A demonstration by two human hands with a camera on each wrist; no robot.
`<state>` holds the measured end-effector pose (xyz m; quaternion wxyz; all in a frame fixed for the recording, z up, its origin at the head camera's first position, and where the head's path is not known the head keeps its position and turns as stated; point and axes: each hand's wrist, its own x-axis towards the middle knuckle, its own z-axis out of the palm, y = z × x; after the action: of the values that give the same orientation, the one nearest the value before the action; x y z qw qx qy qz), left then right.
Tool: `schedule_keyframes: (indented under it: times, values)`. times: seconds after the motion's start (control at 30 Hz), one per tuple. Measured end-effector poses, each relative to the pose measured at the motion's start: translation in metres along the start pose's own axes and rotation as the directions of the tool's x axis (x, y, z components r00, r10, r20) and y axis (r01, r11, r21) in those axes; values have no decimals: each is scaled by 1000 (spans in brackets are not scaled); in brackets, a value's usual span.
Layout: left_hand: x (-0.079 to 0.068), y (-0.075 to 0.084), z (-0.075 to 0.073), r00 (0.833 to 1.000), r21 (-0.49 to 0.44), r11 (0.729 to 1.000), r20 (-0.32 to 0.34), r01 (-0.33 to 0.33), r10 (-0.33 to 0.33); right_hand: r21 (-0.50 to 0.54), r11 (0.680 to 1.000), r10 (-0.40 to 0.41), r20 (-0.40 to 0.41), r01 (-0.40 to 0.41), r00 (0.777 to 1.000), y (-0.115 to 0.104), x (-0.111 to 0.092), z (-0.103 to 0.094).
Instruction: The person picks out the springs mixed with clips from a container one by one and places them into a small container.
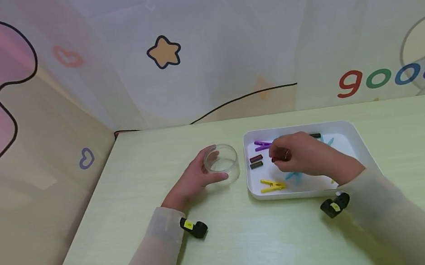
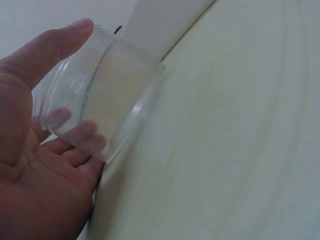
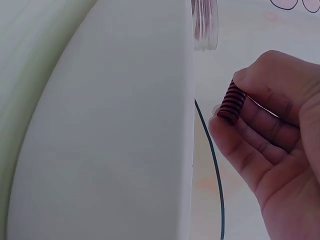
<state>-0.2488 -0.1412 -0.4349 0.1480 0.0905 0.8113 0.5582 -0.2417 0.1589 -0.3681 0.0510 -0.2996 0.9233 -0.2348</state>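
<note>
A clear plastic jar [image 1: 223, 164] stands on the table, its open mouth facing up. My left hand [image 1: 194, 179] grips it from the left; in the left wrist view, the thumb lies on the near side and the fingertips show through the jar wall [image 2: 112, 95]. Above the white tray [image 1: 352, 175], my right hand [image 1: 303, 152] pinches a dark red coil spring [image 3: 232, 103] between thumb and index finger. Two more springs lie in the tray just left of that hand, one red [image 1: 256, 158] and one dark [image 1: 256, 165].
Also in the tray are a purple clothespin [image 1: 262, 145], a yellow clothespin [image 1: 273, 185], light blue clothespins [image 1: 294, 176] partly under my right hand, and a black spring [image 1: 315, 136]. The tray sits right of the jar. A printed cloth backdrop [image 1: 224, 48] rises behind the table.
</note>
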Motion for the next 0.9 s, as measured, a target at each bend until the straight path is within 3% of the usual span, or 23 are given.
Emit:
schedule_keyframes:
  times: [0.33,0.4,0.5,0.63,0.9]
  values:
    - [2,0,-2,1000,-2,1000,25,7,-7,40,999,-12,-39,14,999,-1,4,6]
    - [-3,8,-2,999,1,1000,34,18,-18,42,999,-14,-41,16,999,-2,5,7]
    - [-3,8,-2,1000,10,1000,26,18,-18,45,999,-14,-47,16,999,-3,7,8]
    - [2,-2,-1,1000,10,1000,-2,-2,2,50,999,-8,-57,11,998,-5,9,11]
    - [2,-3,0,1000,19,1000,-6,-13,13,51,999,-12,-71,16,997,-11,14,12]
